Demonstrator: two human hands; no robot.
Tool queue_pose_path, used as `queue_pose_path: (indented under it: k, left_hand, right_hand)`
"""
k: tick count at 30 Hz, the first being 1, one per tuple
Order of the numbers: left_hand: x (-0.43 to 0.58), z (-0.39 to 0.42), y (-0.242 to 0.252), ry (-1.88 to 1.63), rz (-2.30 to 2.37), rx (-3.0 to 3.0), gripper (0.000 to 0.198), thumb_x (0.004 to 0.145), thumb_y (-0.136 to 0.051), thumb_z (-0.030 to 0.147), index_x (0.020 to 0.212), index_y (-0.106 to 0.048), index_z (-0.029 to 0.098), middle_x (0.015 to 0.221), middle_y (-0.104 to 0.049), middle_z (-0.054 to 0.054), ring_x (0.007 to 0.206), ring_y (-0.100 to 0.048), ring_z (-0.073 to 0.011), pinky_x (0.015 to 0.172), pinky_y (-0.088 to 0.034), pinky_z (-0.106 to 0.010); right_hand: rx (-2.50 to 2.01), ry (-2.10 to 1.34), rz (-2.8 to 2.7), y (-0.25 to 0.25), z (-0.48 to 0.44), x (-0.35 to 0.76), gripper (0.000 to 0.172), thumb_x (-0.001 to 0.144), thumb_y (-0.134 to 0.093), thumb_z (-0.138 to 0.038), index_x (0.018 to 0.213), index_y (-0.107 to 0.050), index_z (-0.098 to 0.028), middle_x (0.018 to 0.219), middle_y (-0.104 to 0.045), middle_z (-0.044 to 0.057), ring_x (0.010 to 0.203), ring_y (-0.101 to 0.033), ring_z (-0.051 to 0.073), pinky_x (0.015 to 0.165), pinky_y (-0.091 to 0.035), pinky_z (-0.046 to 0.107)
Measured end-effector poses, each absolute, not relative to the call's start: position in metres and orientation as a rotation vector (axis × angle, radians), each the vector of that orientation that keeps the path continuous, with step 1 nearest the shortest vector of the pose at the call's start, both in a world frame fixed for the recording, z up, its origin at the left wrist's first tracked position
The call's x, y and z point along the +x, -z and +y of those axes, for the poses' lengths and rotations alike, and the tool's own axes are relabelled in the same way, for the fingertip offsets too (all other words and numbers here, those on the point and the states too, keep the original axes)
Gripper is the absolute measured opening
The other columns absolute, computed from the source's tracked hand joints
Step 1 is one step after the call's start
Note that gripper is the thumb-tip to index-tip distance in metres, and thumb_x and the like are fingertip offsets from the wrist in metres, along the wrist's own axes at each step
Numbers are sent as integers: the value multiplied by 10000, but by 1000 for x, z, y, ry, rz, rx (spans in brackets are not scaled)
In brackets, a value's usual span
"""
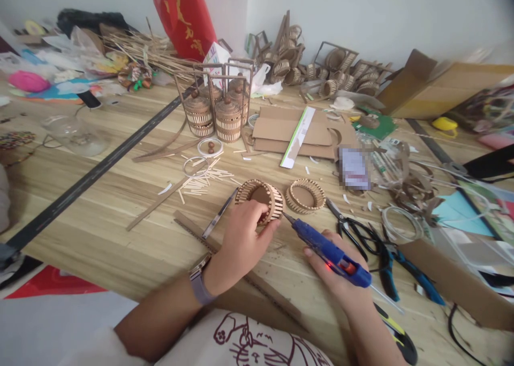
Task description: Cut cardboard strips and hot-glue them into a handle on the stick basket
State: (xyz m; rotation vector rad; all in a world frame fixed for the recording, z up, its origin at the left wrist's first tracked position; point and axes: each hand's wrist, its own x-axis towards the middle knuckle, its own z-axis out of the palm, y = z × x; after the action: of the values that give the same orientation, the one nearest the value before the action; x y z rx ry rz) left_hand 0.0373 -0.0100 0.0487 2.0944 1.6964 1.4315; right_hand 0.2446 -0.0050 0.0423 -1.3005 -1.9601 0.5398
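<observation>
My left hand (244, 243) pinches the rim of a small round basket (277, 201) made of cardboard and short wooden sticks, tilted on its side. In my right hand (341, 280) is a blue hot glue gun (321, 245) with a red light glowing on its body. Its nozzle points left, at or very close to the basket's stick wall; whether they touch I cannot tell. Just right of the held basket, a second round stick basket (305, 195) rests upright on the table. A pen (220, 213) lies to the left of the held basket.
Loose sticks (201, 179) and white rings (196, 166) lie beyond my left hand. Several lidded baskets in frames (228, 114) stand farther back. Scissors (349, 221), blue-handled pliers (401, 269) and a yellow-black cutter (395, 328) surround my right hand. Cardboard sheets (273, 125) lie ahead.
</observation>
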Motion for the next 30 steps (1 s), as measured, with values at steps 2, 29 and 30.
queue_pose_path:
  k: [2,29,30]
  left_hand:
    - [37,-10,-48,-1432,1705,2108,121,930,-570,208,845,-484,209,738,-580,6,691,-559,-165,642,-416,-273]
    - [38,-11,-50,-1426,1683,2180,121,948,-530,204,834,-488,208,725,-578,6,693,-546,-164,662,-425,-296]
    - [38,-11,-50,-1426,1683,2178,118,946,-529,201,835,-490,209,724,-578,6,694,-547,-164,664,-426,-296]
  right_hand:
    - [-1260,-581,-1966,-43,-4,244,194,823,-680,-341,697,-573,-240,650,-584,-27,590,-568,156,571,-431,287]
    - [-1319,-512,-1986,-45,-4,247,318,832,-648,-390,636,-442,-248,564,-475,-50,532,-498,151,538,-390,296]
    - [-1317,-511,-1987,-45,-4,247,317,835,-647,-388,636,-444,-248,563,-474,-50,531,-498,151,539,-392,297]
